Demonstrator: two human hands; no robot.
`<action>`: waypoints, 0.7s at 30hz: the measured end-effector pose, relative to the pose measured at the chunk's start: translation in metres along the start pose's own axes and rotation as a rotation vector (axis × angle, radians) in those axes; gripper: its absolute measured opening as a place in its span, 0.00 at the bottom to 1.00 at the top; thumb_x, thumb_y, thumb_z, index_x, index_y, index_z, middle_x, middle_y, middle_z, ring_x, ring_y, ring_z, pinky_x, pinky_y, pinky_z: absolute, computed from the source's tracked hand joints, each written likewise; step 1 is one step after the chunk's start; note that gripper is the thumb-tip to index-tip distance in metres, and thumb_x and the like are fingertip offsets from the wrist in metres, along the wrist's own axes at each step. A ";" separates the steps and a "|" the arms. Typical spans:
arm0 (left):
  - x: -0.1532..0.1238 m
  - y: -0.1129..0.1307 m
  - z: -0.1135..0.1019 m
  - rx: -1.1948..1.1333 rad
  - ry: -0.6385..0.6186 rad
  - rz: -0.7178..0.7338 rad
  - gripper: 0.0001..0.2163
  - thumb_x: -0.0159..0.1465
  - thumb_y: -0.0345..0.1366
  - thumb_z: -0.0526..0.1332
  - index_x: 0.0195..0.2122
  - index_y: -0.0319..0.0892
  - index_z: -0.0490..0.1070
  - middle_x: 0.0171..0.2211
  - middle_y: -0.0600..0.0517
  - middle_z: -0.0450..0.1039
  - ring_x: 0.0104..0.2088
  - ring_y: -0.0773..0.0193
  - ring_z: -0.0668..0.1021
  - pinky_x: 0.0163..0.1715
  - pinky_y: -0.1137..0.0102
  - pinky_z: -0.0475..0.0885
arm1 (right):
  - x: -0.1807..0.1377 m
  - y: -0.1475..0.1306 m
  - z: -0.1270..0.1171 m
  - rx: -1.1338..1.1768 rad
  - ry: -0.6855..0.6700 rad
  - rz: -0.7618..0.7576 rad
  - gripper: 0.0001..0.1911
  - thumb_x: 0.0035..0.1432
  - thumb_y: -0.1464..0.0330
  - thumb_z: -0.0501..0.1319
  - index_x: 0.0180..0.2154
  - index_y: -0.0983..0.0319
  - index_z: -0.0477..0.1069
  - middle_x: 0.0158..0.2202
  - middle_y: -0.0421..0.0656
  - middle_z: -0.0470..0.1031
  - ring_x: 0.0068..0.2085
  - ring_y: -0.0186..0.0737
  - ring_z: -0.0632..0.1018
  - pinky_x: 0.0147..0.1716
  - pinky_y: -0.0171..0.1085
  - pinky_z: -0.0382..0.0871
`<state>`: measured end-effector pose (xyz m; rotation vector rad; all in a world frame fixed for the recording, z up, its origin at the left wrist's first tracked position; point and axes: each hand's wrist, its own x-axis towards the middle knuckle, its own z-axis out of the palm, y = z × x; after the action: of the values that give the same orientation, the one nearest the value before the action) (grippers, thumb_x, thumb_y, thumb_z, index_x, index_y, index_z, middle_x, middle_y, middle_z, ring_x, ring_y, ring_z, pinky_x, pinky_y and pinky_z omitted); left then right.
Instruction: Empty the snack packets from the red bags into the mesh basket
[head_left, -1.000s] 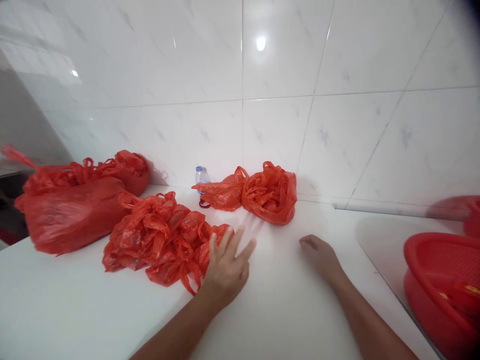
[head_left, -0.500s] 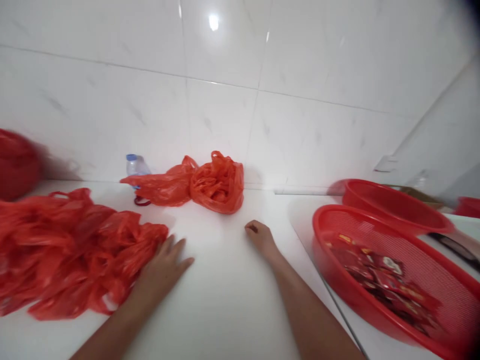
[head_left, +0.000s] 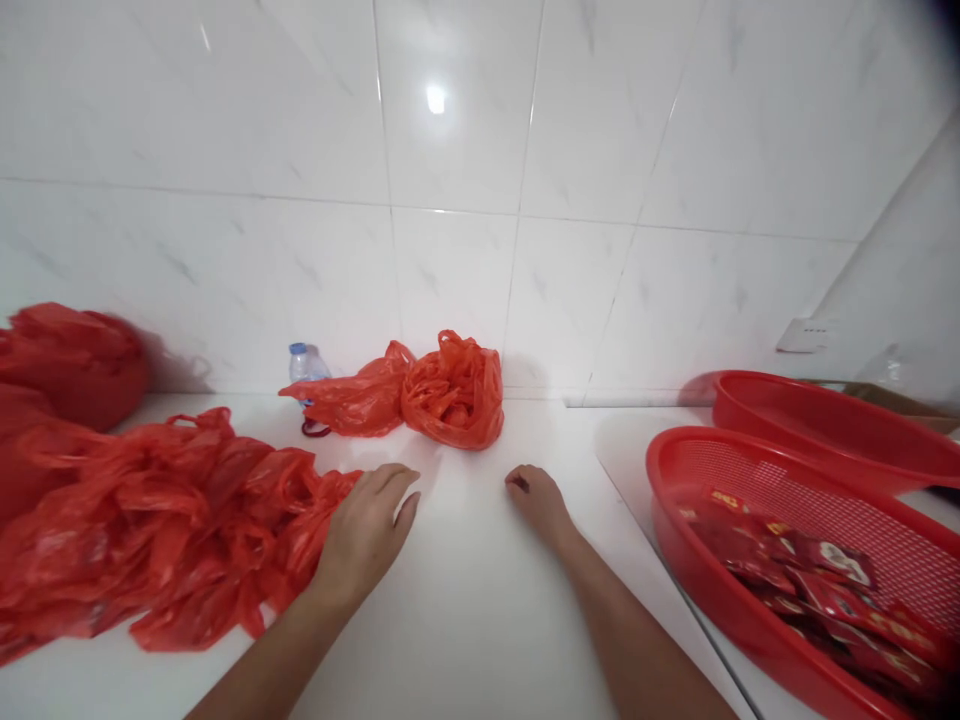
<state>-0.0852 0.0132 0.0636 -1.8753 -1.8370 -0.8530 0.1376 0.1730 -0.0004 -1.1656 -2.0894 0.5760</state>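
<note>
My left hand [head_left: 367, 530] is open, thumb apart from the fingers, over the white table beside the right edge of a heap of red plastic bags [head_left: 187, 520]. It holds nothing that I can see. My right hand [head_left: 538, 505] rests on the tabletop with its fingers curled in, and no object shows in it. Beyond both hands, against the wall, lies a bundle of crumpled red bags [head_left: 454, 395]. A flattened red bag [head_left: 360, 402] stretches out to the bundle's left.
A red mesh basket [head_left: 660, 480] at the right contains several red packets [head_left: 817, 590]. Behind it stands another red basket [head_left: 739, 395]. A blue-capped bottle [head_left: 298, 365] is by the tiled wall. At far left sits a large red bag [head_left: 82, 360].
My left hand has come away from the bag heap, up and to the right, and its fingers are less spread. The right hand stays curled. The view has shifted upward and left.
</note>
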 end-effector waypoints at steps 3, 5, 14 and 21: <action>0.038 -0.001 -0.006 -0.063 0.041 0.036 0.11 0.63 0.33 0.54 0.45 0.44 0.71 0.45 0.48 0.72 0.45 0.56 0.73 0.43 0.61 0.71 | 0.000 0.001 0.000 0.007 -0.001 -0.002 0.08 0.50 0.73 0.54 0.28 0.60 0.72 0.29 0.40 0.73 0.34 0.38 0.71 0.36 0.36 0.61; 0.067 -0.002 -0.008 -0.111 0.059 0.050 0.11 0.61 0.32 0.55 0.44 0.44 0.72 0.44 0.48 0.72 0.46 0.56 0.73 0.46 0.60 0.70 | 0.000 0.001 -0.001 0.021 -0.001 -0.007 0.09 0.51 0.73 0.54 0.28 0.60 0.72 0.30 0.40 0.74 0.34 0.38 0.71 0.36 0.36 0.62; 0.170 -0.011 0.018 -0.249 0.024 -0.151 0.16 0.57 0.31 0.58 0.48 0.43 0.70 0.49 0.44 0.71 0.50 0.53 0.72 0.49 0.60 0.66 | 0.001 0.001 -0.004 0.065 0.010 0.012 0.09 0.52 0.72 0.53 0.29 0.60 0.71 0.30 0.40 0.74 0.34 0.38 0.73 0.35 0.36 0.64; 0.208 0.003 0.046 -0.330 -0.032 -0.191 0.13 0.58 0.28 0.55 0.43 0.44 0.73 0.43 0.47 0.75 0.44 0.57 0.75 0.45 0.64 0.66 | 0.002 0.002 -0.005 0.009 0.032 -0.013 0.09 0.53 0.73 0.53 0.29 0.60 0.71 0.29 0.39 0.75 0.33 0.37 0.73 0.34 0.35 0.64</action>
<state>-0.0830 0.2000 0.1657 -1.9293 -2.0195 -1.2663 0.1417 0.1764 0.0022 -1.1482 -2.0642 0.5566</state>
